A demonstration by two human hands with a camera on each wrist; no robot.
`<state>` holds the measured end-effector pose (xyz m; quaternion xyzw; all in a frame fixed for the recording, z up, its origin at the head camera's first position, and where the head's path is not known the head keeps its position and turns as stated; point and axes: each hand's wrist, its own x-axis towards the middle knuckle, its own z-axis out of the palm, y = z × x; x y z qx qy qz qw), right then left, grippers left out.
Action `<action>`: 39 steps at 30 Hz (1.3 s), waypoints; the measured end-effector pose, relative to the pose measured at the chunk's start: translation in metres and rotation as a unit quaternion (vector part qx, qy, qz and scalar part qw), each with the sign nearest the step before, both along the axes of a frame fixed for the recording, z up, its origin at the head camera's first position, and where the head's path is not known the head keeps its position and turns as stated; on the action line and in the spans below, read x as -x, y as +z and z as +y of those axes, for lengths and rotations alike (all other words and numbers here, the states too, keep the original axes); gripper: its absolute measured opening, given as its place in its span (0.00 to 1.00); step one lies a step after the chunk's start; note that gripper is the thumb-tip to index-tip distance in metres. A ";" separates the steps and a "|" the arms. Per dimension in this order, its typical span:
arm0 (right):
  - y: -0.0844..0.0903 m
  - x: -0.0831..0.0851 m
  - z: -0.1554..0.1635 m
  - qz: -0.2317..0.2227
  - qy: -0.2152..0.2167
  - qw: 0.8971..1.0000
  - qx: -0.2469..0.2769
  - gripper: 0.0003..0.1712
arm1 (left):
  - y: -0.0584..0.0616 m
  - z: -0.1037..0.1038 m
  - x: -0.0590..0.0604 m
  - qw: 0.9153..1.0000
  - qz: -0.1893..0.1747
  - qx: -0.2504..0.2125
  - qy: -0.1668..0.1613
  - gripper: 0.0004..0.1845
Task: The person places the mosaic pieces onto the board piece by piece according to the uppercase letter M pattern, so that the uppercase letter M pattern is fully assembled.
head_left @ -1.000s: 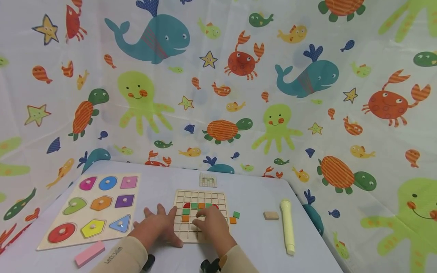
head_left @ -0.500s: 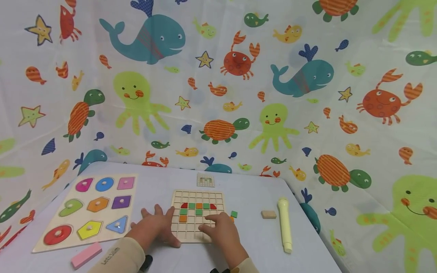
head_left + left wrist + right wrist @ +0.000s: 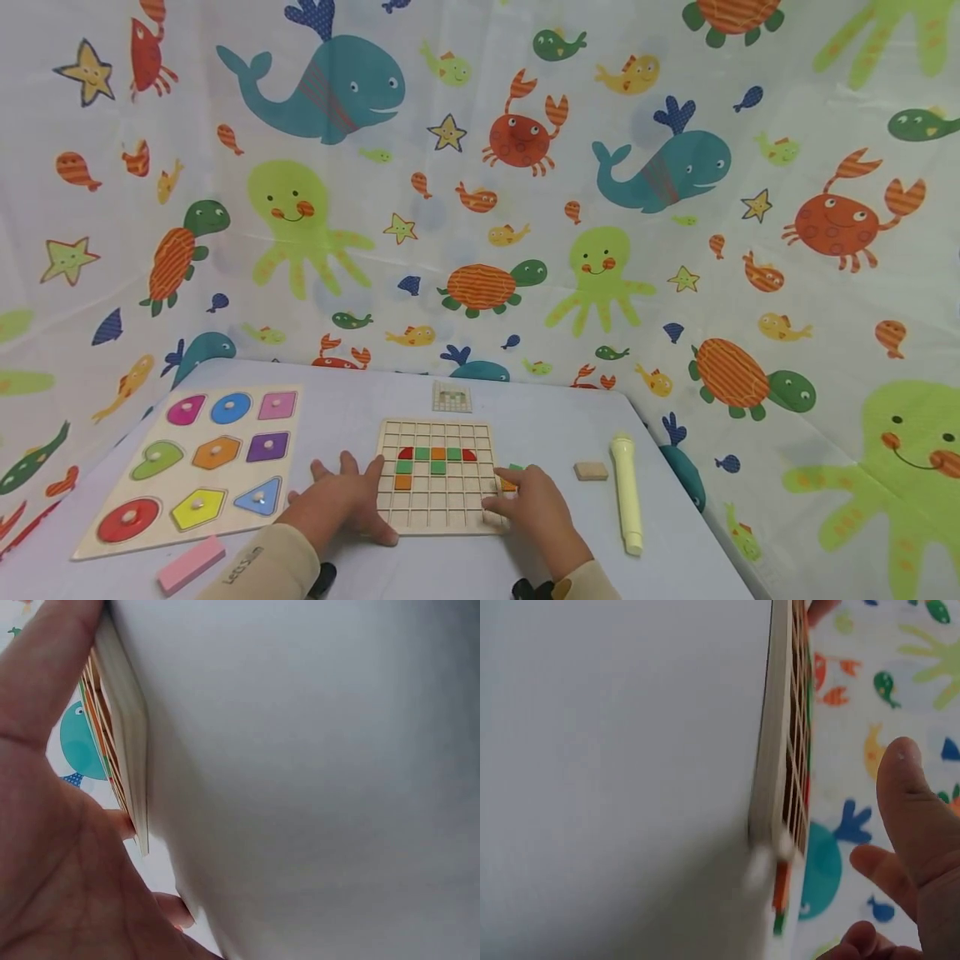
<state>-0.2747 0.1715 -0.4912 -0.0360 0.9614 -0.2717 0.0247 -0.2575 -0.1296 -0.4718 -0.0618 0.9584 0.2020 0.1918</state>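
Nearest the viewer, at the left front of the white table, lies a pink block. Two sleeved forearms enter from the near edge.

The left hand lies flat on the table with fingers spread and straight, its fingertips touching the left edge of the wooden grid board. It grasps nothing. The left wrist view confirms this: the palm and a finger lie along the board's edge.

The right hand rests at the board's near right corner with fingers loosely extended toward an orange tile, which lies on the table just beside the board's right edge. Whether the fingertips touch the tile cannot be told. A green tile shows just beyond the hand.

The grid board sits at the middle of the table between the two hands. Its cells hold red, green and orange tiles in the far rows.

To the left, a shape-peg puzzle board carries nine coloured shapes. To the right lie a small wooden block and, further right, a pale yellow torch.

Beyond the grid board lies a small pattern card. A sea-animal printed cloth forms the backdrop.
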 end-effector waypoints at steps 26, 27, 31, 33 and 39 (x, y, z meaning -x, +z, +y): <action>0.006 0.084 0.045 -0.085 0.064 0.988 -0.109 0.30 | -0.008 -0.002 0.007 1.000 -0.013 -0.003 -0.004 0.75; 0.006 0.085 0.045 -0.087 0.071 0.987 -0.112 0.29 | -0.007 -0.001 0.007 1.000 -0.013 -0.003 -0.004 0.75; 0.006 0.085 0.046 -0.096 0.091 0.984 -0.116 0.26 | -0.007 -0.001 0.005 1.000 -0.010 0.000 -0.006 0.74; 0.006 0.085 0.047 -0.096 0.095 0.985 -0.109 0.25 | -0.006 0.000 0.004 1.000 -0.008 0.002 -0.006 0.74; 0.001 0.089 0.047 -0.085 0.088 0.989 -0.078 0.17 | -0.006 -0.002 0.003 1.000 -0.004 0.004 -0.003 0.75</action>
